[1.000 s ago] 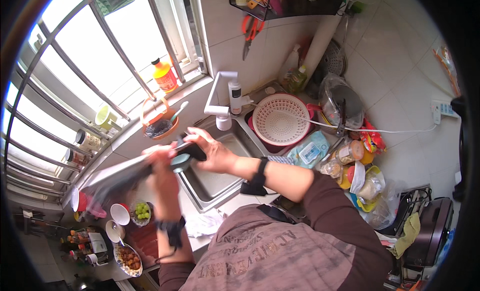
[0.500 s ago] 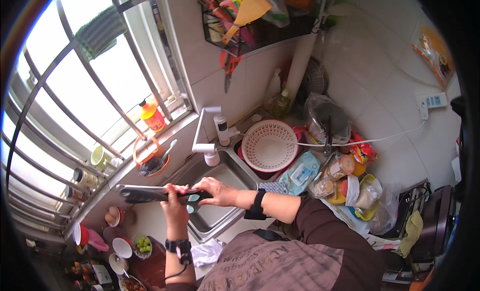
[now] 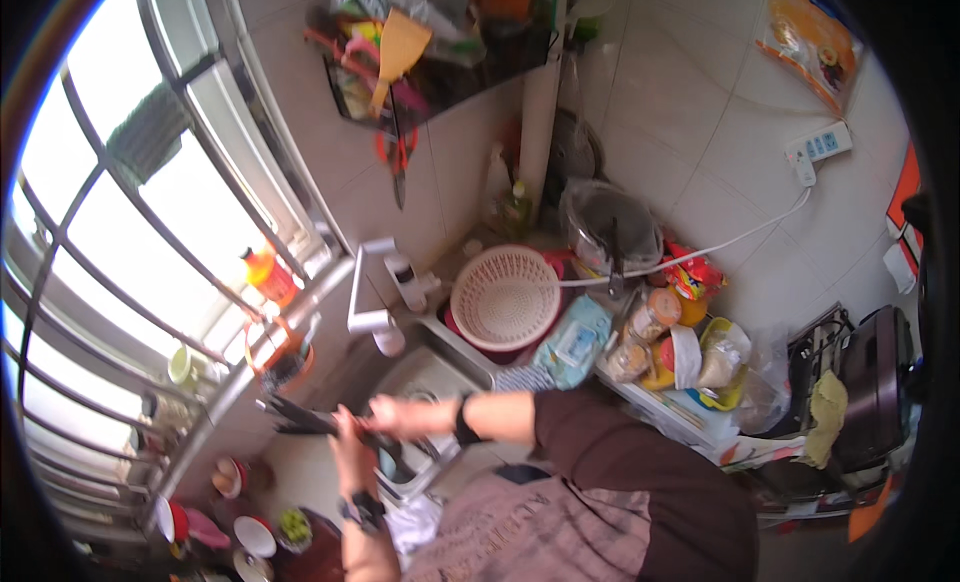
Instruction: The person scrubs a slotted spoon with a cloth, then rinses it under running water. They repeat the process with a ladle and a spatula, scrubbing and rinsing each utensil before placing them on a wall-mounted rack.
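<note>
My left hand (image 3: pixel 352 450) is closed around a long dark object (image 3: pixel 298 418) that sticks out to the left over the counter beside the sink. Motion smears it, so its kind does not show. My right hand (image 3: pixel 398 419) reaches in from the right beside the left one, fingers bent at the same dark object; its fingertips are blurred. Both hands are above the near left part of the steel sink (image 3: pixel 440 364). A pale blue-green thing (image 3: pixel 394 464) shows just below them, partly hidden. The white faucet (image 3: pixel 375 317) stands behind the sink.
A white colander (image 3: pixel 506 300) stands right of the faucet. Wet wipes (image 3: pixel 575 344), jars and bagged food crowd the right counter. An orange basket (image 3: pixel 280 354) hangs by the barred window. Bowls (image 3: pixel 255 535) and green grapes (image 3: pixel 295 527) are at lower left. A white cord (image 3: pixel 700 250) crosses the right side.
The whole view has shifted, with most of the counter moving left in the picture. The dark object and both hands are lower and more blurred. Both hands stay close together at the object.
</note>
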A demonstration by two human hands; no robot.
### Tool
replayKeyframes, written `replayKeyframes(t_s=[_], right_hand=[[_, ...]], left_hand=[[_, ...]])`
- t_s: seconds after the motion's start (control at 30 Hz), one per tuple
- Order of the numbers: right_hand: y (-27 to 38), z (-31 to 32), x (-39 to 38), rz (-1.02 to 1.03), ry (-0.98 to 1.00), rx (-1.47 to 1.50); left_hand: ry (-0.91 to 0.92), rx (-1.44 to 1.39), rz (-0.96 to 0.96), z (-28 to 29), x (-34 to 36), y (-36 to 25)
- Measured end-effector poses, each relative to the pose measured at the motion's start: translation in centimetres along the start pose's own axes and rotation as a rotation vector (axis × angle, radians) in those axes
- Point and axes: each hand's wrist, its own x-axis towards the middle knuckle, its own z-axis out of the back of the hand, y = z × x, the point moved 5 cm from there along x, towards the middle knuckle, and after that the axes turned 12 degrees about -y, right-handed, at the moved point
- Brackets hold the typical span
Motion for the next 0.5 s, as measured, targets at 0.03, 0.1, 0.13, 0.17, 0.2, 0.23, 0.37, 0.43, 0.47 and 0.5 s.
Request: replayKeyframes(t_s=[0.03, 0.1, 0.13, 0.17, 0.2, 0.23, 0.37, 0.43, 0.47, 0.5], right_hand=[[-1.6, -1.1, -0.7, 0.053, 0.015, -0.087], [-2.9, -1.6, -4.3, 0.311, -0.164, -0.173], [-3.6, -1.4, -4.5, 0.265, -0.212, -0.138], [-3.8, -1.1, -4.6, 0.208, -0.236, -0.138], [-2.8, -0.3, -4.3, 0.294, -0.321, -0.184], [-2.2, -0.1, -3.5, 0.218, -0.205, -0.206], [5.4, 3.5, 0.0, 0.346, -0.117, -0.102], [10.1, 5.1, 0.9, 0.44, -0.174, -0.093], [12.2, 5.7, 1.2, 0.486, -0.227, -0.119], [14.2, 6.1, 1.2, 0.553, -0.305, -0.106]], left_hand=[[-0.003, -0.231, 0.057, -0.4, 0.1, 2.2], [0.093, -0.376, 0.02, 0.2, -0.4, 4.4], [0.057, -0.41, 0.005, 0.3, -0.1, 4.6], [0.127, -0.46, -0.022, 0.1, 0.0, 3.9], [0.146, -0.505, -0.019, 0.0, 0.1, 2.9], [0.153, -0.467, -0.014, -0.4, 0.4, 1.6], [0.315, -0.439, -0.152, -2.0, -1.0, -6.4], [0.359, -0.412, -0.269, -1.7, -2.9, -10.9], [0.348, -0.434, -0.305, -1.1, -3.8, -12.8], [0.365, -0.429, -0.38, -0.3, -5.2, -14.5]])
